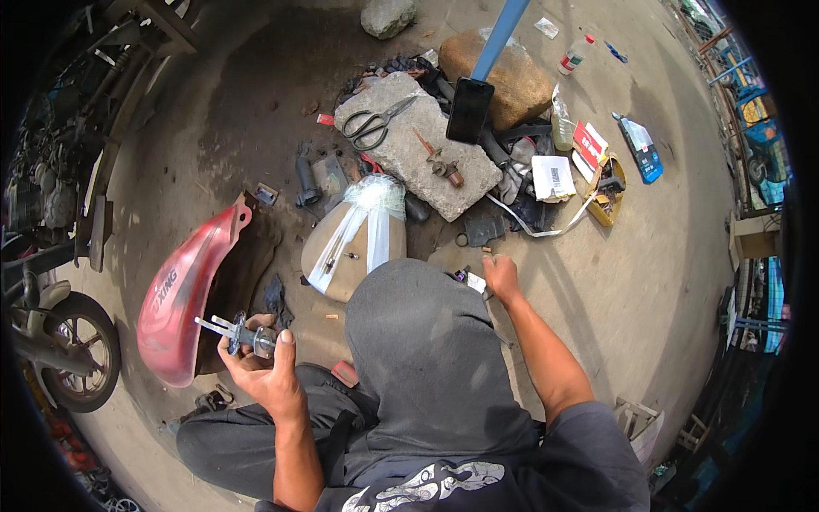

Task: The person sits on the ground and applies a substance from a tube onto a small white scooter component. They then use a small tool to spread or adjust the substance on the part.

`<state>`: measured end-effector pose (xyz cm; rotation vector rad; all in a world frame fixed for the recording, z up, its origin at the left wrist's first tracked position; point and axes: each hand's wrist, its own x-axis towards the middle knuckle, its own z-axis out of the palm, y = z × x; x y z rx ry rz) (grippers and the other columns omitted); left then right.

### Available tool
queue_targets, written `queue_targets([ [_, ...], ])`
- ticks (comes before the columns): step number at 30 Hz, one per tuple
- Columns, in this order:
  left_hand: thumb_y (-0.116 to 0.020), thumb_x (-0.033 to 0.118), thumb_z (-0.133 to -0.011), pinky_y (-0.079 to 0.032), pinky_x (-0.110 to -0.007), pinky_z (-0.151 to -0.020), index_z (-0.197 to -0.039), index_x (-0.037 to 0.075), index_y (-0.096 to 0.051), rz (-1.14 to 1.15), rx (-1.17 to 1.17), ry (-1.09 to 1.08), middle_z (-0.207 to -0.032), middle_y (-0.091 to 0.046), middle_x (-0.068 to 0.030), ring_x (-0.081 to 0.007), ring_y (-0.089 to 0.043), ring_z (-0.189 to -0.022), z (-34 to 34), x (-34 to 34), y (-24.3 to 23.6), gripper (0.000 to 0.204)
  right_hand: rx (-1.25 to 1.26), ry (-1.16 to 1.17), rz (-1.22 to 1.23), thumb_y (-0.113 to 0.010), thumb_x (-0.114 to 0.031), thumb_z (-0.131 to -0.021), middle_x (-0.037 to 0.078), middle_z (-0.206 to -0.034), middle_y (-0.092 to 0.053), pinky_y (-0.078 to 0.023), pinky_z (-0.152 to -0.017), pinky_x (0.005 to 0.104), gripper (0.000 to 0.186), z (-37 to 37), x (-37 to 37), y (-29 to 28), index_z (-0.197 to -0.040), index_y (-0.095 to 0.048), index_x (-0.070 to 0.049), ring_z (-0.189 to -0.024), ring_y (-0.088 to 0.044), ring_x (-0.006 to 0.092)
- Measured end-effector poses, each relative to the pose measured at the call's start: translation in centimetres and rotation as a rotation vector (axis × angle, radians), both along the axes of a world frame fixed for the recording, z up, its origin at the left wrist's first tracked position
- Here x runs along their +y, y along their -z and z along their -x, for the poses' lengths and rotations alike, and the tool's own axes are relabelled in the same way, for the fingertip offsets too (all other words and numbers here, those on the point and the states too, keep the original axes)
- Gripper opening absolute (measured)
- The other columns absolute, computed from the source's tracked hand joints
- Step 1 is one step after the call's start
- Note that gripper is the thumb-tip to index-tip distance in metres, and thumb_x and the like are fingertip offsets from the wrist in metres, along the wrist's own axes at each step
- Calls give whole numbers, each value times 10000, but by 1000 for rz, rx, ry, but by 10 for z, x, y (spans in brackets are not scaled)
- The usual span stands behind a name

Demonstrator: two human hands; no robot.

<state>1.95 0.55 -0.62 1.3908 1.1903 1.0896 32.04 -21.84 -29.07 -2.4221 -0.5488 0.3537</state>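
My left hand (271, 372) is closed around a fuel tap (247, 336), a metal fitting with two pale prongs pointing left and a cup-like end. It is held up beside a red motorcycle fuel tank (181, 300). My right hand (502, 278) reaches forward low over the ground, fingers pinched together. A small brownish piece (487, 250) shows at its fingertips; I cannot tell what it is. Near that hand lie a dark pad (485, 230) and a small white packet (476, 283). A rusty, corroded fitting (447, 173) rests on a flat stone slab (401, 119).
Black-handled scissors (372, 128) lie on the slab. A phone (470, 111) on a blue pole overhangs it. A taped beige block (375, 230) stands before my raised knee (418, 341). Around lie a white box (553, 178), a bottle (577, 55), a boulder (503, 75) and a motorcycle wheel (84, 352).
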Motion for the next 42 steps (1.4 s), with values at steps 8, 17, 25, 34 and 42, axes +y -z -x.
queue_targets([
  [8,-727,-44,-791,-467,-211,-652,-1221,20,-403,-13,-14,-7,-1061,-602,-130,-88,-526,-782,1,2,2,542,3,66,-133,-558,-291,-927,251,-611,-591,-434,-574,468,447,-3,9,-8,-643,-582,53,-595,-610,391],
  [17,-720,-51,-795,-464,-205,-651,-1204,20,-420,-27,-7,-9,-1056,-603,-120,-87,-530,-779,2,4,6,512,-21,163,-164,-580,-160,-909,235,-736,-647,-484,-667,436,230,10,22,-23,-832,-619,54,-739,-662,357],
  [25,-719,-49,-796,-470,-221,-681,-1215,14,-416,-12,8,5,-1059,-600,-122,-99,-537,-805,-1,3,7,521,159,169,-212,-633,-110,-874,211,-797,-688,-511,-715,408,168,11,18,-16,-940,-669,40,-772,-685,326],
  [34,-718,-41,-797,-473,-234,-712,-1234,8,-405,3,-6,3,-1067,-599,-129,-111,-541,-829,-1,4,7,539,150,128,-242,-583,-194,-924,228,-777,-675,-499,-682,428,249,15,25,-24,-921,-675,37,-758,-683,344],
  [42,-707,-11,-823,-453,-242,-756,-1173,-2,-486,-31,52,22,-1041,-604,-92,-111,-542,-841,2,3,10,415,113,137,-75,-596,-213,-895,190,-785,-689,-502,-699,402,255,-3,10,-18,-958,-706,8,-761,-678,312],
])
